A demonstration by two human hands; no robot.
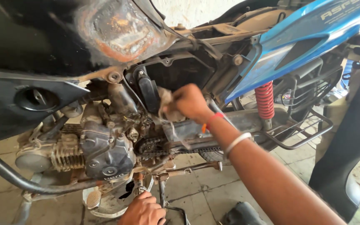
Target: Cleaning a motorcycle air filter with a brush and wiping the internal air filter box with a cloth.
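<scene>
Right hand (190, 103) gripped a dirty rag (166, 100), fingers closed, pressed near the engine (105, 146); left hand (143, 210) curled shut round a low rod (162, 196), seemingly for bracing.

The right hand (190, 102) presses a rag (165, 100) above the chain (176, 150); the engine (101, 146) sits left, the shock absorber (265, 100) right; the left hand (143, 210) lies below.

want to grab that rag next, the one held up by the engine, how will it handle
The rag probably handles limp: it bunches and hangs in folds from the right hand. It looks thin and light for its size. It appears grimy, and with the chain just below it, it may feel oily and slip a little.
</scene>
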